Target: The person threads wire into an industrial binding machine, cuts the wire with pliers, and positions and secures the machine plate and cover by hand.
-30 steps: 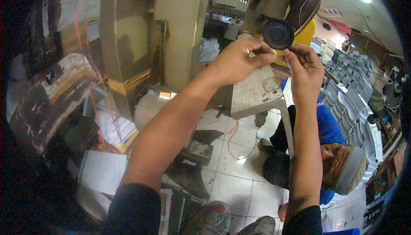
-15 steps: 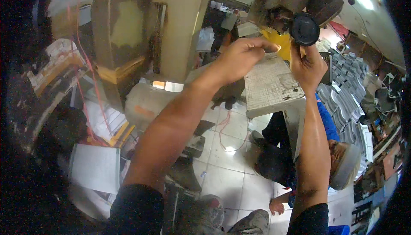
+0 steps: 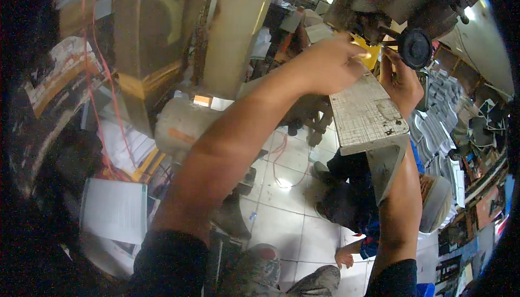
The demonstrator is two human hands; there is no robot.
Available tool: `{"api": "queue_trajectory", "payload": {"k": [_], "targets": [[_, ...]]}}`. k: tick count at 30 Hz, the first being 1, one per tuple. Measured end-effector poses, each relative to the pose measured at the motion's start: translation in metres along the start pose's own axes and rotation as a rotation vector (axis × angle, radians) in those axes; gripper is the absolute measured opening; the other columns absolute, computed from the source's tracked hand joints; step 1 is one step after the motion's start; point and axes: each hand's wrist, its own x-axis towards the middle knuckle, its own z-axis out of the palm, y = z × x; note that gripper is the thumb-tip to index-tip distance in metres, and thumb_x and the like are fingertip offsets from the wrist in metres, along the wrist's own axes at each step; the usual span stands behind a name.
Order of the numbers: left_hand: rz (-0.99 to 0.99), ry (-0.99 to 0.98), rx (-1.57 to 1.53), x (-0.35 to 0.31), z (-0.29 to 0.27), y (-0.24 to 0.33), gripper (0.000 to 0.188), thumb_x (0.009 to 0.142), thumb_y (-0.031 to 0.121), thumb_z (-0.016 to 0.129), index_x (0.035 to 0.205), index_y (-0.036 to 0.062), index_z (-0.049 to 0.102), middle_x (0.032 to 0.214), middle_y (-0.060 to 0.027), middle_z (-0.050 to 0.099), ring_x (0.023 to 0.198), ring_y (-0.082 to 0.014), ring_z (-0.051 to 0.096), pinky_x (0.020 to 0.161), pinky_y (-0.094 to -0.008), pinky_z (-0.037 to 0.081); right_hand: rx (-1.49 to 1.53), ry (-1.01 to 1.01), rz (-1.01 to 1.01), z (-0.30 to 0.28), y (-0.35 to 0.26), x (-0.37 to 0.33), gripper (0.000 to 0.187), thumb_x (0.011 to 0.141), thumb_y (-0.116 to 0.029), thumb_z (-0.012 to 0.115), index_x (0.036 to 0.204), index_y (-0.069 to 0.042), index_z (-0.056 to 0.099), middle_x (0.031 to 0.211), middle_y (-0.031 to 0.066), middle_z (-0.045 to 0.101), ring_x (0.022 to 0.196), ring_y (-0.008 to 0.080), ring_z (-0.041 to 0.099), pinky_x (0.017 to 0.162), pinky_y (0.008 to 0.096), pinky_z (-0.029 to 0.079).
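Note:
Both my arms reach forward to a machine (image 3: pixel 374 12) with a flat, cream-coloured work plate (image 3: pixel 368 114) marked by a grid of scratches. My left hand (image 3: pixel 338 68) is over the plate's far left edge, its fingers bent together and a little blurred. Whatever its fingertips pinch is too small to make out. On the plate's far right side is my right hand (image 3: pixel 405 83), fingers curled close below a round black knob (image 3: pixel 415 48). What those fingers grip is hidden. A yellow surface (image 3: pixel 368 53) shows behind both hands.
Below the plate a co-worker crouches, a hand (image 3: pixel 344 256) on the tiled floor (image 3: pixel 276 229). Stacks of grey-white bundled sheets (image 3: pixel 439 115) lie at right. Paper piles (image 3: pixel 116 210) and red cords (image 3: pixel 111 86) are at left, near a cylindrical housing (image 3: pixel 179 123).
The plate and knob appear further right in the picture as the view shifts. My left hand has moved further over the plate's far edge; my right forearm now passes behind the plate.

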Motion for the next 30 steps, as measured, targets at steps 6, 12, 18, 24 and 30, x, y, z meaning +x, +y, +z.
{"api": "queue_trajectory", "payload": {"k": [6, 12, 18, 24, 30], "targets": [[-0.017, -0.199, 0.317, 0.014, -0.002, -0.015, 0.041, 0.090, 0.022, 0.053, 0.127, 0.0047, 0.056, 0.120, -0.0220, 0.059, 0.113, -0.0391, 0.054, 0.098, -0.0440, 0.043, 0.012, -0.024, 0.026, 0.007, 0.006, -0.006, 0.014, 0.080, -0.018, 0.073, 0.092, -0.018, 0.067, 0.076, 0.0103, 0.066, 0.056, 0.0315, 0.063, 0.049, 0.0395, 0.049], [0.271, -0.050, 0.397, 0.010, -0.001, -0.023, 0.036, 0.091, 0.022, 0.049, 0.121, 0.0024, 0.059, 0.110, -0.0253, 0.059, 0.109, -0.0416, 0.053, 0.094, -0.0479, 0.042, -0.045, -0.001, 0.023, 0.010, 0.002, -0.001, 0.016, 0.079, -0.019, 0.075, 0.093, -0.019, 0.069, 0.072, 0.0116, 0.066, 0.057, 0.0320, 0.064, 0.050, 0.0389, 0.050], [0.234, -0.068, 0.348, 0.006, -0.004, -0.017, 0.037, 0.091, 0.020, 0.048, 0.120, 0.0016, 0.061, 0.107, -0.0260, 0.059, 0.104, -0.0425, 0.054, 0.091, -0.0479, 0.043, 0.035, -0.014, 0.120, 0.015, 0.004, -0.009, 0.018, 0.079, -0.020, 0.076, 0.095, -0.018, 0.070, 0.079, 0.0127, 0.069, 0.064, 0.0310, 0.067, 0.053, 0.0371, 0.051], [0.247, -0.099, 0.387, 0.003, -0.006, -0.011, 0.036, 0.089, 0.020, 0.048, 0.115, 0.0002, 0.063, 0.105, -0.0267, 0.059, 0.102, -0.0431, 0.054, 0.090, -0.0472, 0.044, 0.087, -0.032, 0.213, 0.015, 0.006, -0.010, 0.019, 0.077, -0.018, 0.079, 0.094, -0.014, 0.072, 0.084, 0.0123, 0.070, 0.071, 0.0290, 0.070, 0.058, 0.0350, 0.052], [0.066, -0.047, 0.292, 0.001, -0.001, -0.010, 0.038, 0.090, 0.021, 0.047, 0.118, 0.0013, 0.063, 0.110, -0.0249, 0.058, 0.106, -0.0410, 0.053, 0.092, -0.0470, 0.042, 0.161, 0.054, 0.171, 0.018, 0.007, -0.011, 0.019, 0.076, -0.015, 0.079, 0.094, -0.013, 0.072, 0.088, 0.0109, 0.072, 0.073, 0.0257, 0.071, 0.061, 0.0332, 0.053]]}}
